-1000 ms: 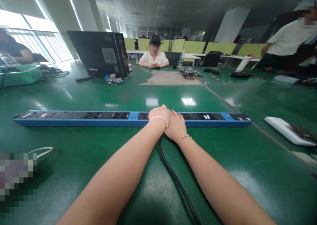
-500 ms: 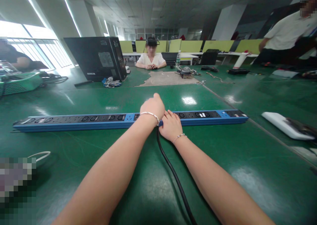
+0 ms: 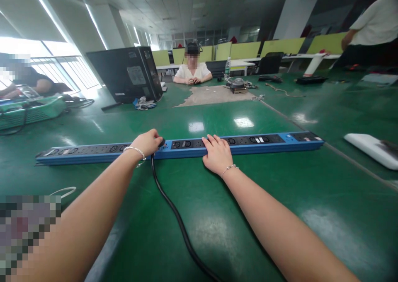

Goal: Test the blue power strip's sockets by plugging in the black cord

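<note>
A long blue power strip (image 3: 264,150) with black socket panels lies across the green table. My left hand (image 3: 146,143) is closed around a black plug (image 3: 161,142) at the strip's left-of-middle part, beside a blue socket section. From under that hand a thick black cable (image 3: 174,209) runs down toward the bottom edge. Whether the plug's pins sit in a socket is hidden. My right hand (image 3: 217,154) rests with fingers spread on top of the strip, right of its middle, holding nothing.
A black computer case (image 3: 124,75), gloves (image 3: 144,104) and a green basket (image 3: 40,112) are at the far left. Across the table (image 3: 199,182) sits a person (image 3: 192,71). A white object (image 3: 370,150) lies at right; a blurred item (image 3: 27,224) is at lower left.
My left hand has moved left along the strip with the plug and its cable, away from my right hand. My right hand stays on the strip. The view has shifted slightly.
</note>
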Demonstrator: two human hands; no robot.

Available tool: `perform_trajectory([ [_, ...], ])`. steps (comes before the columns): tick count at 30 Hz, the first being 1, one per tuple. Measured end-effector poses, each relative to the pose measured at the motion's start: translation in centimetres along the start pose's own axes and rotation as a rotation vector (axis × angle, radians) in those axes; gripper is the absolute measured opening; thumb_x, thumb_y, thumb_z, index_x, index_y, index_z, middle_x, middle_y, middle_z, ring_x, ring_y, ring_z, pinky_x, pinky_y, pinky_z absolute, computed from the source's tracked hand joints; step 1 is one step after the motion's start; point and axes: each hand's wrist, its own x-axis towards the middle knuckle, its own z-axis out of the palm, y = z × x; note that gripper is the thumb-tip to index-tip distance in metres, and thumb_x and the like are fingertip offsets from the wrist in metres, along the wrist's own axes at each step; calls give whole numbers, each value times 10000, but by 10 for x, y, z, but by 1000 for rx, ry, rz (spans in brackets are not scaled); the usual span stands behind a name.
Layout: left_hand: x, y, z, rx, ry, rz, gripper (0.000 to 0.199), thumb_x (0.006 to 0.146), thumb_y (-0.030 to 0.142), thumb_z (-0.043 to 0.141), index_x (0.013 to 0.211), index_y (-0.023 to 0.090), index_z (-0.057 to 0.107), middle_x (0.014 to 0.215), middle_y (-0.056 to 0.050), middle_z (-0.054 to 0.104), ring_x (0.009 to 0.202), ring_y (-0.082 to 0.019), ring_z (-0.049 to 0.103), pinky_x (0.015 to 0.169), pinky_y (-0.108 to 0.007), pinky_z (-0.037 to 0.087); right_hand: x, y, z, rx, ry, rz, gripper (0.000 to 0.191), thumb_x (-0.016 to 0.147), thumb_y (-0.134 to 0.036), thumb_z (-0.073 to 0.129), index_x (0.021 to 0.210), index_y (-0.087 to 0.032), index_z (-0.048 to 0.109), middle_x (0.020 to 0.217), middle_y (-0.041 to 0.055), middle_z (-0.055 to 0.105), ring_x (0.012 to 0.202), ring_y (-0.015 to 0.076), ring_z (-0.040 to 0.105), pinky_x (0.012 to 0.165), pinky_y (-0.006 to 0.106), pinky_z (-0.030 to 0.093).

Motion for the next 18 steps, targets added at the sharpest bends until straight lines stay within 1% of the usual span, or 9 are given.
perform_trajectory([
  [3, 0, 5, 1, 45, 0, 31, 321, 831, 426, 379, 988, 219, 568, 762, -35, 703, 728, -186, 654, 663, -265, 449, 0, 0, 0, -1, 2, 3, 582, 754, -237, 493, 1334, -180, 479, 1405, 75, 452, 1293, 254, 338, 1058, 411, 219],
  [8, 6, 16, 0, 228, 1, 83, 359, 823, 434, 384, 1034, 211, 571, 967, -111, 704, 901, -252, 649, 727, -313, 458, 0, 0, -1, 4, -2, -5, 583, 756, -242, 492, 1335, -174, 479, 1405, 83, 451, 1293, 257, 340, 1055, 412, 221],
  [10, 8, 18, 2, 273, -10, 101, 369, 821, 423, 386, 1054, 201, 567, 1020, -135, 692, 941, -270, 641, 744, -329, 463, 0, 0, -1, 7, -8, -6, 584, 757, -240, 495, 1338, -173, 476, 1408, 87, 448, 1296, 259, 336, 1055, 412, 222],
  [14, 11, 20, 6, 289, -30, 100, 375, 822, 415, 388, 1084, 200, 548, 1042, -147, 685, 950, -274, 642, 750, -337, 473, 1, 0, -1, 6, -24, -3, 584, 760, -230, 500, 1341, -176, 471, 1416, 91, 437, 1301, 257, 327, 1060, 416, 211],
  [18, 4, 21, 11, 263, 8, 94, 387, 846, 407, 340, 1106, 184, 521, 999, -172, 685, 917, -295, 651, 741, -368, 474, 1, 0, 0, 6, -26, -3, 584, 762, -229, 500, 1343, -173, 469, 1419, 94, 432, 1304, 260, 328, 1060, 419, 211],
])
